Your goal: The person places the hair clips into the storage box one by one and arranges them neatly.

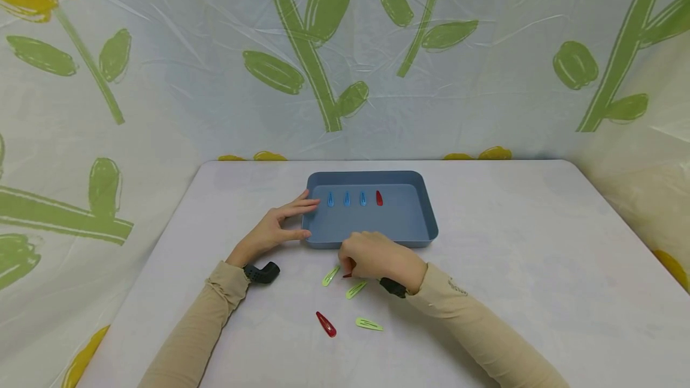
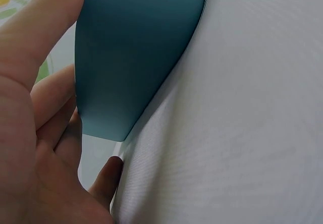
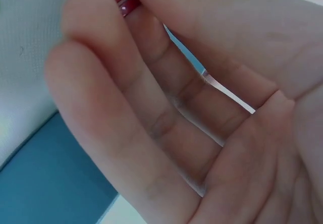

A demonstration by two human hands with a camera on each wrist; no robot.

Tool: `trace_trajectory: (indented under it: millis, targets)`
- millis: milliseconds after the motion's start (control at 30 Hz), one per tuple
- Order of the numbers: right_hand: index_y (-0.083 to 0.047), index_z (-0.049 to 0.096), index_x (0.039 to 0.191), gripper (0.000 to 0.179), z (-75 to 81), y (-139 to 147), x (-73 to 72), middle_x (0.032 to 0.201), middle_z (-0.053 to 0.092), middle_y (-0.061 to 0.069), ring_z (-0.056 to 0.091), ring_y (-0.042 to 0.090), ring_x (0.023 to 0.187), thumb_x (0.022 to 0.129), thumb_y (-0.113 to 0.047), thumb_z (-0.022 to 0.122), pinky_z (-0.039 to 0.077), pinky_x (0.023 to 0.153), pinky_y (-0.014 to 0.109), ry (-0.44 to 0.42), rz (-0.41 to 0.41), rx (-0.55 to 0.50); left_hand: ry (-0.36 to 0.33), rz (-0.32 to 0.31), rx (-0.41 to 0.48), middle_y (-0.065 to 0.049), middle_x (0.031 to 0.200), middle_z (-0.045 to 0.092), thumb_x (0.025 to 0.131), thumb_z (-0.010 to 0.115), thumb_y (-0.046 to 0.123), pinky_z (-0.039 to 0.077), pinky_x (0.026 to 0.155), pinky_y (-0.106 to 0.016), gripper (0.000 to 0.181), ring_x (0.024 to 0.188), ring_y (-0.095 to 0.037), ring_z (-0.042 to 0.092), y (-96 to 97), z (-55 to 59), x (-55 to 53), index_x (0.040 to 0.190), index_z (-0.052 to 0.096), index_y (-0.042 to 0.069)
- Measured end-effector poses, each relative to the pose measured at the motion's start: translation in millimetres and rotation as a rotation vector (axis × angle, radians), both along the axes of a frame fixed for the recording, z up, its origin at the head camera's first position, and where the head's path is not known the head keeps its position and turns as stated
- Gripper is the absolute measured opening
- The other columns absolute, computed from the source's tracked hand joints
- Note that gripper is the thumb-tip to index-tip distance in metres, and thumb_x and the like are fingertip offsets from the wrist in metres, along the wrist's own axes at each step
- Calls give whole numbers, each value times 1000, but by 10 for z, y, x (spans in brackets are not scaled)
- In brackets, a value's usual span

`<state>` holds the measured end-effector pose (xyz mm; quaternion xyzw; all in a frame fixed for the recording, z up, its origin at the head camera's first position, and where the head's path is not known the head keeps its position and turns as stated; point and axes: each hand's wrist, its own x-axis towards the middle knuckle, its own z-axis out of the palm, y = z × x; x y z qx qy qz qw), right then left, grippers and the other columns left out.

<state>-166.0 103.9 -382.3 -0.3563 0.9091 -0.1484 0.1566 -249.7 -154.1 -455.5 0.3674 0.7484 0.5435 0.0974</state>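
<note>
A blue-grey tray point(image 1: 372, 220) stands at the back middle of the table. Inside it, three blue hair clips point(image 1: 347, 199) and one red hair clip point(image 1: 380, 198) lie in a row. My left hand point(image 1: 275, 226) rests with spread, fairly straight fingers at the tray's left side; in the left wrist view the fingers are by the tray wall point(image 2: 136, 47). In front of the tray, my right hand point(image 1: 374, 256) pinches another red hair clip point(image 3: 128, 3) between thumb and fingertips, low over the table. Most of that clip is hidden in the head view.
Near the right hand lie two light green hair clips, a left one point(image 1: 331, 275) and a right one point(image 1: 356, 290). Closer to the front are a third green clip point(image 1: 369, 324) and a red clip point(image 1: 326, 324). A flower-patterned sheet point(image 1: 215, 76) hangs behind the white table point(image 1: 512, 244).
</note>
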Motion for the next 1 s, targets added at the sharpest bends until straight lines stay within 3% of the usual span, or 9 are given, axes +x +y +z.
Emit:
trace_trajectory:
  millis: [167, 367, 567, 667, 833, 1000]
  targets:
    - [-15, 70, 68, 20, 13, 9, -7, 62, 54, -12, 50, 7, 59, 84, -8, 79, 42, 52, 22, -34, 6, -1, 22, -1, -7, -16, 157, 35, 85, 77, 1, 19, 120, -45, 63, 152, -19, 12, -27, -103, -64, 143, 52, 0]
    - [-13, 70, 76, 15, 71, 69, -52, 68, 57, -11, 51, 6, 64, 87, -1, 73, 44, 58, 22, -109, 55, -64, 14, -7, -12, -12, 158, 35, 87, 78, 10, 19, 120, -39, 62, 151, -14, 12, -43, -100, -65, 143, 53, 3]
    - [-9, 65, 82, 14, 148, 167, -142, 70, 61, 2, 55, 13, 57, 91, 1, 67, 48, 56, 21, -279, 109, -193, 20, 1, -9, -6, 155, 41, 85, 78, 3, 19, 120, -42, 61, 152, -16, 12, -37, -108, -71, 142, 54, 1]
    - [-8, 63, 85, 12, 158, 238, -201, 71, 63, 7, 58, 20, 56, 93, 0, 66, 53, 56, 25, -350, 115, -265, 10, 9, -9, -10, 155, 40, 85, 77, 0, 18, 120, -46, 61, 152, -19, 12, -15, -61, -37, 141, 53, -3]
    - [-8, 64, 87, 9, 168, 357, -293, 75, 66, 15, 62, 24, 59, 94, -3, 66, 57, 60, 33, -383, 108, -381, 0, 2, 0, -24, 154, 36, 84, 77, 0, 16, 118, -55, 60, 152, -29, 12, 19, 98, 54, 138, 52, -9]
    - [-9, 66, 89, 5, 157, 443, -373, 78, 67, 19, 65, 30, 62, 94, -8, 69, 59, 62, 36, -417, 94, -480, 6, 2, -4, -28, 153, 35, 84, 78, 0, 17, 117, -59, 60, 151, -32, 12, 31, 164, 83, 137, 53, -10]
